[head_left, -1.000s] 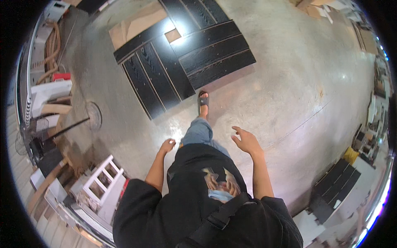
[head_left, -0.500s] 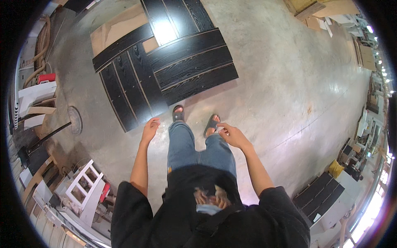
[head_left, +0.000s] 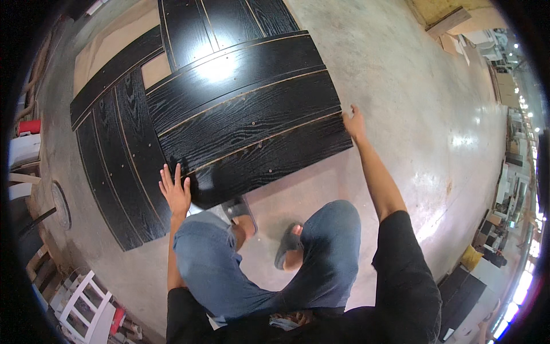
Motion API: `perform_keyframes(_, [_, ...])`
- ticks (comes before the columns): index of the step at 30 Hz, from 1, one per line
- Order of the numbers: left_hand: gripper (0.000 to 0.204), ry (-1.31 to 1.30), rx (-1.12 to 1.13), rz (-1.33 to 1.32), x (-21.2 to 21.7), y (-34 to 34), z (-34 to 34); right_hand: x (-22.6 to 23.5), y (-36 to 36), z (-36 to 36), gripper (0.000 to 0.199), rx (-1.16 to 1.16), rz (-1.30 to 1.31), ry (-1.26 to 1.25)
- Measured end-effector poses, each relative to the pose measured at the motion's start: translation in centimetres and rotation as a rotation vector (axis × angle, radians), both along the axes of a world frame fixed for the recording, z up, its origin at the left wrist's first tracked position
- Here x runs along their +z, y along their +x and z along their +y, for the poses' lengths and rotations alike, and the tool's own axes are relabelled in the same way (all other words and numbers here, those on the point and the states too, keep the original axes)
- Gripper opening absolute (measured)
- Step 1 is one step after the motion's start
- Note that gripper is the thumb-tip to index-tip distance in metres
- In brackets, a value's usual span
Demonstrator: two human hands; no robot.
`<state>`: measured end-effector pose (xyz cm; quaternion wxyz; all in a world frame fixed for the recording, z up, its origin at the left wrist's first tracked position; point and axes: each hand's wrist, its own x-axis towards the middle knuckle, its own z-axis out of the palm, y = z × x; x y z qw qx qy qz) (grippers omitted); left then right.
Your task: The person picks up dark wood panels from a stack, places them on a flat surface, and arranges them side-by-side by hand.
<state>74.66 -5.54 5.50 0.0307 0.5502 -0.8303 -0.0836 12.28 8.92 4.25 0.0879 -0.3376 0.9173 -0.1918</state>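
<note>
Black wood-grain boards [head_left: 252,123] with thin light edges lie side by side in groups, with small dots on their faces. My left hand [head_left: 176,192] is open, fingers spread, at the left end of the nearest black board [head_left: 269,157]. Its fingertips overlap the seam with the boards running lengthwise at the left [head_left: 123,149]. Beside that nearest board's right end is my right hand [head_left: 356,123], fingers apart and slightly bent. Whether its fingertips touch the edge is hard to tell. My knees are bent, and both feet are close to the front edge.
A light wooden sheet [head_left: 109,51] shows at the boards' far left. Concrete floor [head_left: 412,132] extends to the right. On the left stand a round-based stand [head_left: 62,205] and a white slatted frame [head_left: 86,307]. More dark boards [head_left: 458,301] lie at the lower right.
I have crouched down and the boards appear nearer. Both hands have moved forward from beside my legs to the two ends of the nearest board.
</note>
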Motion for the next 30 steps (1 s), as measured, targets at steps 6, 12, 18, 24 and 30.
perform_keyframes(6, [0.049, -0.089, 0.089, -0.017, -3.5, 0.0, -1.5, -3.9, -3.9, -4.1, 0.061, 0.016, -0.215, 0.09])
perform_keyframes(12, [0.049, -0.107, 0.108, -0.005, -4.4, 0.6, -1.6, -4.2, -2.2, -4.8, 0.053, 0.008, -0.338, -0.002])
perform_keyframes(18, [0.05, -0.108, 0.124, -0.006, -4.6, 0.6, -1.6, -3.8, -2.1, -5.1, 0.047, 0.011, -0.329, 0.006])
perform_keyframes(24, [0.05, -0.148, 0.111, -0.03, -4.8, 0.6, -1.6, -4.6, -2.2, -4.8, 0.048, 0.001, -0.352, -0.052])
perform_keyframes(30, [0.055, -0.072, 0.027, 0.047, -2.6, -1.6, 0.7, -5.5, -6.8, -0.1, 0.047, -0.185, -0.708, -0.237])
